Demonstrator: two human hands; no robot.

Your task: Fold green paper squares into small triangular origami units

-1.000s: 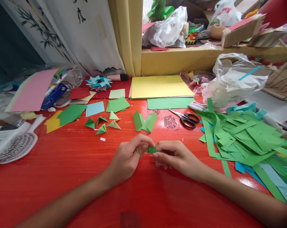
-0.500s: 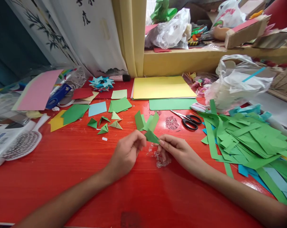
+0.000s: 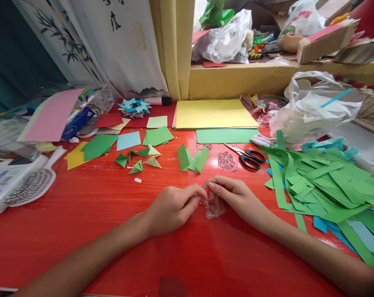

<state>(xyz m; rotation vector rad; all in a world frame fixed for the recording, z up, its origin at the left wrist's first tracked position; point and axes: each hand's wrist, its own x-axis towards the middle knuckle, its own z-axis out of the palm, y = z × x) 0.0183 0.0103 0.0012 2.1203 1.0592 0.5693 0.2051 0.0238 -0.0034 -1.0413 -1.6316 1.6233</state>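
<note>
My left hand (image 3: pixel 174 208) and my right hand (image 3: pixel 231 194) meet above the red table, fingertips touching. Both are closed with bent fingers, and I cannot make out anything between them. Just beyond stand two creased green paper pieces, one on the left (image 3: pixel 184 157) and one on the right (image 3: pixel 199 159). Further left lies a group of small folded paper triangles, among them a dark green one (image 3: pixel 121 160), a green one (image 3: pixel 136 167) and a pale one (image 3: pixel 153 161). A clear textured patch (image 3: pixel 214 209) shows on the table beneath my right hand.
Black-handled scissors (image 3: pixel 250 159) lie right of centre. A heap of green paper strips (image 3: pixel 325 181) covers the right side. Yellow sheets (image 3: pixel 214 113) and green squares (image 3: pixel 158 135) lie at the back. A hairbrush (image 3: pixel 35 183) rests at the left, a plastic bag (image 3: pixel 319 107) back right.
The green folded paper that was between my fingers no longer shows there. The group of folded triangles at left looks fuller. My left hand has moved right and slightly nearer, against my right hand.
</note>
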